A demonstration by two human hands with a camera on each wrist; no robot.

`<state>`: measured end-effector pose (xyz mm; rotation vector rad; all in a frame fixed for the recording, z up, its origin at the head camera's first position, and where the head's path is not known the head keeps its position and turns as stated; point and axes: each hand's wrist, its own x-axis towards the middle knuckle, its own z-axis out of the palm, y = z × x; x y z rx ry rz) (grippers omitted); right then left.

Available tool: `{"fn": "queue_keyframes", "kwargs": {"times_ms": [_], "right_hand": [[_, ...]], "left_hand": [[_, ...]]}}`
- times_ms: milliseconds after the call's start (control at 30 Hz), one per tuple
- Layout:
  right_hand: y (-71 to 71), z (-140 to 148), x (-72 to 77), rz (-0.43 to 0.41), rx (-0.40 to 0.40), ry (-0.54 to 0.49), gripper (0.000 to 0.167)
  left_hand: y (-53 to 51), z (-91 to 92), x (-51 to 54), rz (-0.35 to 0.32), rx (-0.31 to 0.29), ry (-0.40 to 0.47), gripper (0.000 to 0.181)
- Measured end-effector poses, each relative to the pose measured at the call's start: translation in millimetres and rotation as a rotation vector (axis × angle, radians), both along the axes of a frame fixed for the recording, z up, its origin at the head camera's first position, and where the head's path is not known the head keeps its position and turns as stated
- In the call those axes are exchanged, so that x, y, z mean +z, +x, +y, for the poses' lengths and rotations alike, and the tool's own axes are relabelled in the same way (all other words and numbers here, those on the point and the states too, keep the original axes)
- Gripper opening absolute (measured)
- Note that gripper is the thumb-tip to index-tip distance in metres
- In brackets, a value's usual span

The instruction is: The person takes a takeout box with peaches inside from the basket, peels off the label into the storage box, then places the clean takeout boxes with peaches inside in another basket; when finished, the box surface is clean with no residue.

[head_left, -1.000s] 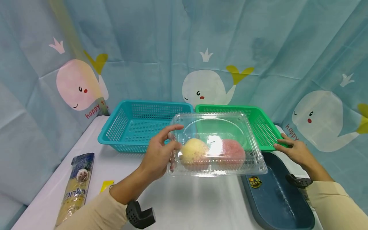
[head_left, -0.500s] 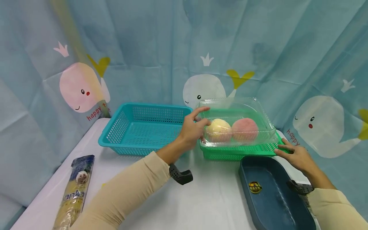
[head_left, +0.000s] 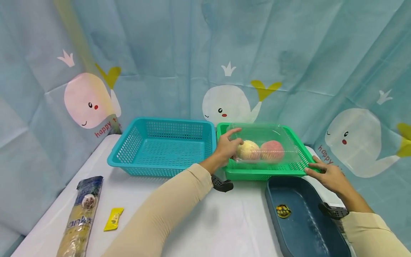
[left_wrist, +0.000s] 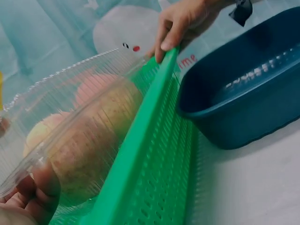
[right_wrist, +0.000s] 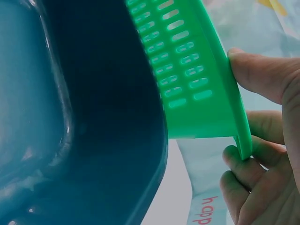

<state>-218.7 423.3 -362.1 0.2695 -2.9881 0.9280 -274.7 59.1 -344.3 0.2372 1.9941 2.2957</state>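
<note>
A clear plastic clamshell container (head_left: 257, 129) lies slightly tilted inside the green basket (head_left: 266, 175). Through its lid show two peach-like fruits, a yellow one (head_left: 248, 150) and a pinkish-red one (head_left: 272, 150). My left hand (head_left: 227, 145) grips the container's left end; the left wrist view shows fingers (left_wrist: 44, 185) curled at its edge. At the basket's front right corner, my right hand (head_left: 329, 176) pinches the rim, its thumb (right_wrist: 258, 72) on the outside and other fingers around the lip below. Whether the container touches the basket's floor cannot be told.
A blue basket (head_left: 128, 167) stands left of the green one. In front at right is a dark blue tray (head_left: 305, 214) with a gold-black sticker. A noodle-like long packet (head_left: 78, 221) and a small yellow packet (head_left: 113, 219) lie at left. A whale-print curtain (head_left: 179, 53) hangs behind.
My left hand has carried the container from above the table's middle, away and to the right, then lowered it into the green basket. The right hand has stayed at the basket's corner.
</note>
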Motion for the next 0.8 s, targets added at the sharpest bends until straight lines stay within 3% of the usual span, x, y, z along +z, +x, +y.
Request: {"fn": "queue_keyframes", "kwargs": {"times_ms": [167, 400, 600, 800], "right_hand": [[0.8, -0.2, -2.0, 0.004, 0.008, 0.001, 0.064], [1.1, 2.5, -4.6, 0.027, 0.002, -0.002, 0.062], [0.1, 1.2, -3.9, 0.015, -0.006, -0.010, 0.062], [0.1, 0.4, -1.9, 0.041, -0.010, 0.007, 0.063]], "left_hand": [[-9.0, 13.4, -10.0, -0.046, -0.004, -0.111, 0.052], [-10.9, 32.2, -17.5, -0.095, -0.010, -0.240, 0.050], [-7.9, 35.9, -19.7, -0.166, -0.034, -0.225, 0.055], [-7.7, 35.6, -20.0, -0.194, -0.050, -0.186, 0.062]]}}
